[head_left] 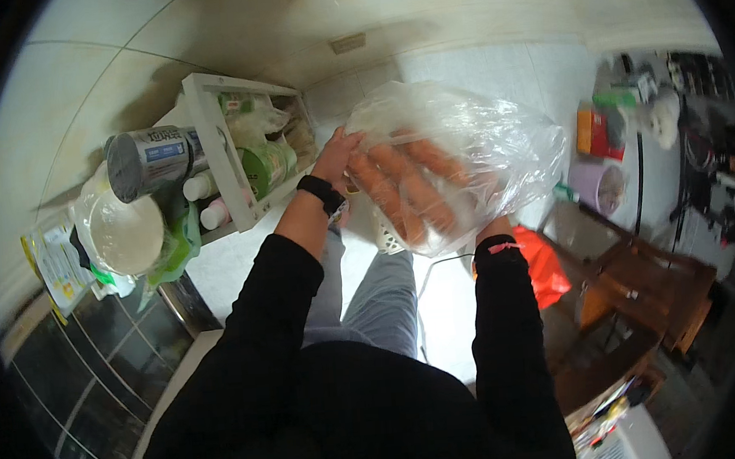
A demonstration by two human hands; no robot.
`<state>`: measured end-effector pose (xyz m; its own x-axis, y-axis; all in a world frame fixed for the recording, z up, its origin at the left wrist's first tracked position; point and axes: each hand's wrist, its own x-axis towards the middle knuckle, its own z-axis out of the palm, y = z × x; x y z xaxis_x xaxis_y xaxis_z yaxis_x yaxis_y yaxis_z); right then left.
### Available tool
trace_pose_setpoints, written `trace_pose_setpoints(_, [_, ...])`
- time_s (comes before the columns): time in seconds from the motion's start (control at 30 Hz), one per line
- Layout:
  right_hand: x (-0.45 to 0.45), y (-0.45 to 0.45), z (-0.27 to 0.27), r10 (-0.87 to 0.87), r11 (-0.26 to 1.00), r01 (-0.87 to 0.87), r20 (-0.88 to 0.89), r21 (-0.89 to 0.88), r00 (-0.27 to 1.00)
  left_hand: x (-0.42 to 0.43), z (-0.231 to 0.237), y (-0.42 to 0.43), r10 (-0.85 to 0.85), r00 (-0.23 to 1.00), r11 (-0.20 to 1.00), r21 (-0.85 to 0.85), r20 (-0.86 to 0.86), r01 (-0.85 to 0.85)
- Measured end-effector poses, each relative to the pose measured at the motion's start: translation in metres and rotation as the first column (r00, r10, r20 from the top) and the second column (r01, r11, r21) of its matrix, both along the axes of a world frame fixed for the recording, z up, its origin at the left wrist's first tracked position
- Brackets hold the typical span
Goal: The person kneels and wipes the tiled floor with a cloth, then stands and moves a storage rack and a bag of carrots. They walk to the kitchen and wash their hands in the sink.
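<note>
A clear plastic bag (pixel 508 158) with several carrots (pixel 396 190) inside is held up before me, over the pale floor. My left hand (pixel 336 155) grips its left edge, fingers closed on the plastic near the carrots' ends. On the bag's right side is my right hand (pixel 491 190), mostly hidden behind the shiny plastic; the bag hangs between both hands. A dark watch is on my left wrist and a pink band on my right. The carrots lie side by side, slanting down to the right.
At the left stands a white shelf rack (pixel 231 168) with packages and bottles, a roll (pixel 142 164) and a bagged round white container (pixel 127 235) beside it. To the right are a red plastic bag (pixel 541 269), a brown wooden chair (pixel 636 282), a purple bin (pixel 597 187) and an orange-red box (pixel 596 132).
</note>
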<state>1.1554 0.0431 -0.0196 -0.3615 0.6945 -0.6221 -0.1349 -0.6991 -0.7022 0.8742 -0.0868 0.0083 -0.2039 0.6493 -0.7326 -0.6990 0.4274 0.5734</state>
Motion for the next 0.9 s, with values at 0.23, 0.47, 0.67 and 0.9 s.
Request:
trace_pose_setpoints(0.23, [-0.060, 0.055, -0.012, 0.161, 0.986, -0.155, -0.091, 0.068, 0.983, -0.043, -0.023, 0.008, 0.204, 0.971, 0.965, 0.143, 0.124, -0.220])
trace_pose_setpoints(0.47, [-0.117, 0.081, -0.030, 0.298, 0.952, -0.277, -0.188, 0.132, 0.936, -0.064, -0.026, 0.006, 0.321, 0.945, 0.941, 0.092, 0.061, -0.326])
trace_pose_setpoints(0.67, [-0.128, 0.082, -0.038, 0.345, 0.937, -0.319, -0.241, 0.138, 0.907, -0.056, -0.008, 0.004, 0.408, 0.913, 0.913, 0.033, -0.012, -0.407])
trace_pose_setpoints(0.9, [-0.138, 0.080, -0.042, 0.382, 0.924, -0.359, -0.280, 0.130, 0.881, -0.020, 0.004, -0.017, 0.472, 0.875, 0.882, 0.067, -0.104, -0.467])
